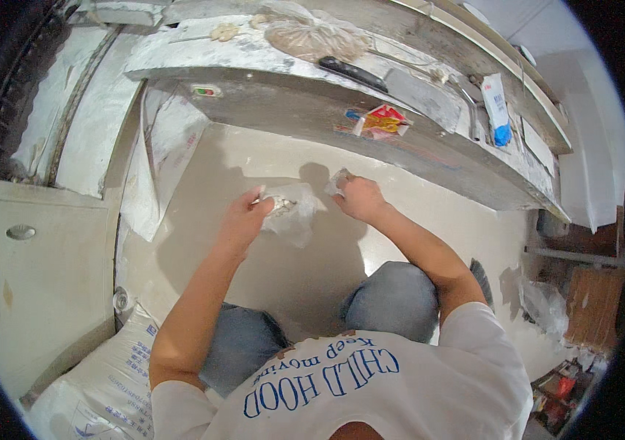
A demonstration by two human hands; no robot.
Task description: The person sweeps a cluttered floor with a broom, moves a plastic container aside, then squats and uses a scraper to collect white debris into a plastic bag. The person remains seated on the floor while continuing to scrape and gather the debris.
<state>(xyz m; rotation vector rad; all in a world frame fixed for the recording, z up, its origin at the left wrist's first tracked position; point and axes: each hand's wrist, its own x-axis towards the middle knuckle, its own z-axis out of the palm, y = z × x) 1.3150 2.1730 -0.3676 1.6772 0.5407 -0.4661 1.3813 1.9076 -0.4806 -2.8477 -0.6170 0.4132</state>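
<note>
Out in front of my knees, my left hand [242,220] pinches the edge of a thin translucent plastic bag [300,217]. Small whitish pieces [283,205] show at the bag, close to my thumb; what they are is too blurred to tell. My right hand [364,198] is a short way to the right, apart from the bag. Between its thumb and fingers is a small crumpled translucent piece [337,180], which looks like plastic. Both hands are above the pale floor [301,275], where my shadow falls.
A metal-fronted ledge [290,102] dusted with white powder crosses ahead. On it lie a black-handled cleaver [353,74], a tied plastic bag [318,36] and a small packet [496,110]. At left are a metal door panel [37,264] and a full printed sack [103,379]. A wooden board [593,308] stands right.
</note>
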